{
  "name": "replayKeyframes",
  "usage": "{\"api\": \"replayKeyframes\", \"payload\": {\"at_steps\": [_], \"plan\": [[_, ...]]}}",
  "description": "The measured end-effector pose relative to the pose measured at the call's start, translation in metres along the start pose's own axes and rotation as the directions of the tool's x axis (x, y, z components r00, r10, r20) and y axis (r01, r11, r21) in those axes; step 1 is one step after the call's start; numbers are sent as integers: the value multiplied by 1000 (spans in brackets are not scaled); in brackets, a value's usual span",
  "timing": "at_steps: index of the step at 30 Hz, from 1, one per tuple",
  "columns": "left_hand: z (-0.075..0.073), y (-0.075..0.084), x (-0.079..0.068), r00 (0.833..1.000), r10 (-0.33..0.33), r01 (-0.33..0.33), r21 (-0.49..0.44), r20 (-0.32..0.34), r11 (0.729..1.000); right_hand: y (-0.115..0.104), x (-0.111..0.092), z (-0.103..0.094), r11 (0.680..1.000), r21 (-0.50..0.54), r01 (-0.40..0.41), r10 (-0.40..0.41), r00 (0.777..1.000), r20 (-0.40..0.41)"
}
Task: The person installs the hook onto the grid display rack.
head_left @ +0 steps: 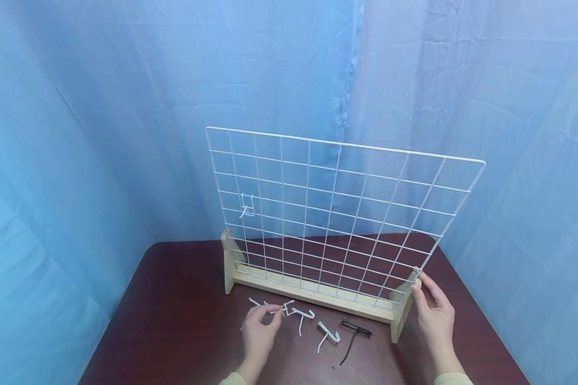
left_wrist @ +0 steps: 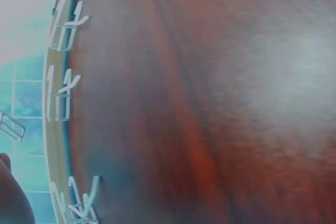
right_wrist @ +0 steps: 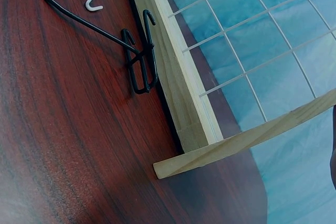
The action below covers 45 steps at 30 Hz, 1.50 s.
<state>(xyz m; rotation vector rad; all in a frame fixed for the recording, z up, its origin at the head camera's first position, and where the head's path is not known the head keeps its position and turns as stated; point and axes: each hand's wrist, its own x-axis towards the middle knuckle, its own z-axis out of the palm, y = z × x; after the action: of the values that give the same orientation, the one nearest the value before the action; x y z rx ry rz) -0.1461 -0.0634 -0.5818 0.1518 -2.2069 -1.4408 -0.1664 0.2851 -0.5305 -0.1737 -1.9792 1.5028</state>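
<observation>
My left hand (head_left: 261, 332) pinches a white wire hook (head_left: 286, 309) between thumb and fingertips, above the table's front part. In the left wrist view that hook (left_wrist: 12, 128) shows at the left edge, near a fingertip. With thumb and fingers my right hand (head_left: 435, 315) grips the top of the wooden stand's right upright (head_left: 402, 306). A white wire grid panel (head_left: 339, 214) stands in the wooden stand (head_left: 313, 291), leaning slightly. One white hook (head_left: 248, 206) hangs on the grid's left side. Most of my right hand is hidden in the right wrist view.
On the dark red table (head_left: 183, 310), before the stand, lie white hooks (head_left: 328, 336) and a black hook (right_wrist: 137, 59) with a longer arm. One white hook (left_wrist: 81, 205) is partly behind my left hand in the head view. Blue curtains (head_left: 125, 133) surround the table.
</observation>
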Motion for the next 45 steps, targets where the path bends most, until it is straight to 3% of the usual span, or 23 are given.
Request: {"api": "replayKeyframes", "payload": {"at_steps": [17,31,39,45], "plan": [[-4,25,23,994,-10,0,-85,-112,996,2,1,-1,1000,9,10,-10,1000,3],[-10,46,50,979,72,-91,-94,-188,991,0,0,-1,1000,14,21,-21,1000,3],[-12,58,61,977,69,-95,-125,-202,988,-2,0,-1,1000,12,10,-10,1000,4],[-14,66,67,972,104,-139,-160,-211,977,-1,-1,-1,1000,5,12,-12,1000,3]]}}
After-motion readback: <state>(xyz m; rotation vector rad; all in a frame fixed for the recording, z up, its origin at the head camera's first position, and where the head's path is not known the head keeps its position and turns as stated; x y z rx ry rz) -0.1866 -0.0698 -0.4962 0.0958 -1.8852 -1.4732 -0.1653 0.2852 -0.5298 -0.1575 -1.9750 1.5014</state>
